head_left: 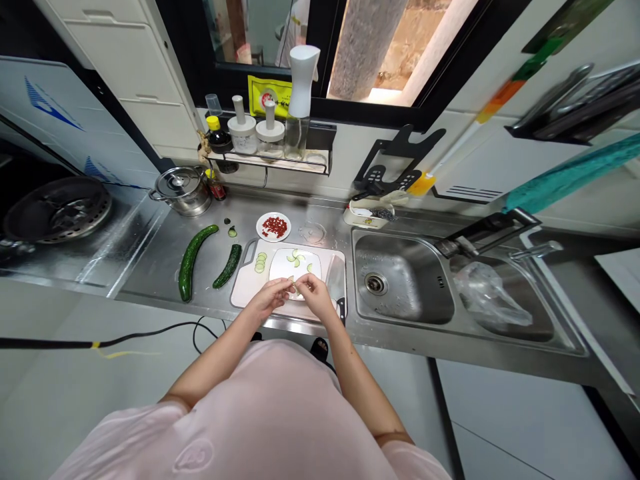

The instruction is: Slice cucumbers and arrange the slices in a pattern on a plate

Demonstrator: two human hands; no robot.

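Two hands, left (pixel 269 299) and right (pixel 315 297), pinch one cucumber slice (pixel 296 287) over a white plate (pixel 295 265), axis unclear

**Hands hemmed in by cucumbers, knife and sink**

Above the cutting board (pixel 245 283), the left hand (pixel 270 298) and right hand (pixel 315 297) have a kitchen knife (pixel 336 280) along the board's right edge, with the steel sink (pixel 400 280) just past it. A cucumber half (pixel 227 265) and a whole cucumber (pixel 189 263) lie beside the board's left edge. Upper middle, a small plate of chopped red chili (pixel 273 227) sits just beyond the board, and the steel counter (pixel 150 257) runs past the cucumbers toward a stockpot (pixel 183 191) at upper left.
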